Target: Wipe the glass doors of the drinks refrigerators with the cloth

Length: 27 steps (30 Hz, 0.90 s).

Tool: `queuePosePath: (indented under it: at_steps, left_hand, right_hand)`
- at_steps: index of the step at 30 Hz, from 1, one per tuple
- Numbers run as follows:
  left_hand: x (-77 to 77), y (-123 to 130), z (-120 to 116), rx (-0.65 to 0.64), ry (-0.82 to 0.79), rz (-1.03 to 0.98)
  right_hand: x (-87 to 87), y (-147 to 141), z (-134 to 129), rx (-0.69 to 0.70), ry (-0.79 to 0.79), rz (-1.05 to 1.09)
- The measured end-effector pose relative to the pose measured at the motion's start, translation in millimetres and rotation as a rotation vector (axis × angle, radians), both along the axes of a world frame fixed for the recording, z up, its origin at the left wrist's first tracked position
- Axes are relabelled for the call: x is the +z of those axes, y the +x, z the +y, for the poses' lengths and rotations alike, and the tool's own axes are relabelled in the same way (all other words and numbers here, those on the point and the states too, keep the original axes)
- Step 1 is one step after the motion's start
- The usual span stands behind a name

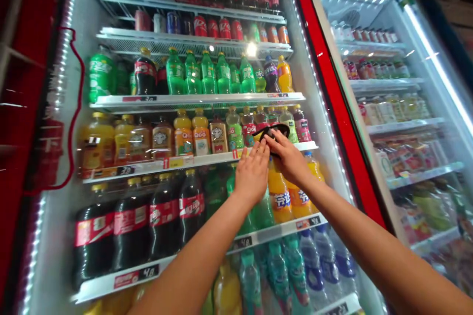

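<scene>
A pair of dark sunglasses (281, 128) is up in front of a drinks fridge, near the price rail of a shelf of small juice bottles. My right hand (285, 153) is closed on the sunglasses from below, fingers bent over the frame. My left hand (253, 171) meets them at their left side, its fingers together and fingertips against the dark frame; its thumb is hidden. The two hands nearly touch. Behind them are orange soda bottles (280, 197) and green bottles, partly covered by my hands and forearms.
Shelves of the fridge hold large cola bottles (165, 211), green soda bottles (206, 73), red cans (200, 26) and blue-capped water bottles (312, 261). A red frame post (342, 108) separates a second lit fridge on the right, stocked with smaller drinks. Reflections show on the glass.
</scene>
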State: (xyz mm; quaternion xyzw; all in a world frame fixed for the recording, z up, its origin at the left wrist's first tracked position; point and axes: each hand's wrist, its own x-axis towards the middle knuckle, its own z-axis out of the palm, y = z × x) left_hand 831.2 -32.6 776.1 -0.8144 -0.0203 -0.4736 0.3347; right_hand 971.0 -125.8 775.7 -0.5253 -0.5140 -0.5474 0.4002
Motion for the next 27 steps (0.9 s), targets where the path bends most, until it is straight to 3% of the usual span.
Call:
queuePosePath:
  at_steps: [3,7,9,11,14,16,18,22,24,27]
  left_hand:
    - [16.4,0.0,-0.4,0.026,-0.03,-0.038]
    - [42.9,-14.8,14.1,0.029,-0.06,-0.151]
    - [39.0,-24.9,24.9,0.039,-0.077,-0.224]
    - [26.2,-33.2,33.2,0.066,-0.077,-0.249]
    - [12.1,-42.2,37.6,0.107,-0.032,-0.177]
    - [16.6,-48.4,37.4,0.121,-0.018,-0.137]
    - [30.4,-57.1,38.4,0.136,-0.041,-0.141]
    - [52.8,-81.0,50.7,0.179,-0.115,-0.226]
    - [50.0,-91.7,59.7,0.194,-0.14,-0.257]
    - [34.3,-102.0,70.0,0.207,-0.15,-0.26]
  right_hand:
    - [21.6,-2.7,8.8,-0.016,0.068,0.059]
    - [57.8,-32.8,33.8,-0.104,0.091,0.052]
    - [56.2,-49.5,42.1,-0.123,0.035,-0.009]
    - [43.0,-58.2,42.6,-0.106,-0.006,-0.06]
    - [25.4,-54.5,34.8,-0.084,-0.013,-0.072]
    - [28.1,-48.9,32.9,-0.086,0.004,-0.048]
    - [42.9,-50.0,39.2,-0.096,0.044,-0.005]
    - [69.9,-79.5,68.6,-0.097,0.132,0.012]
    - [64.5,-97.2,79.3,-0.097,0.114,-0.039]
    - [39.2,-108.5,78.8,-0.119,0.026,-0.116]
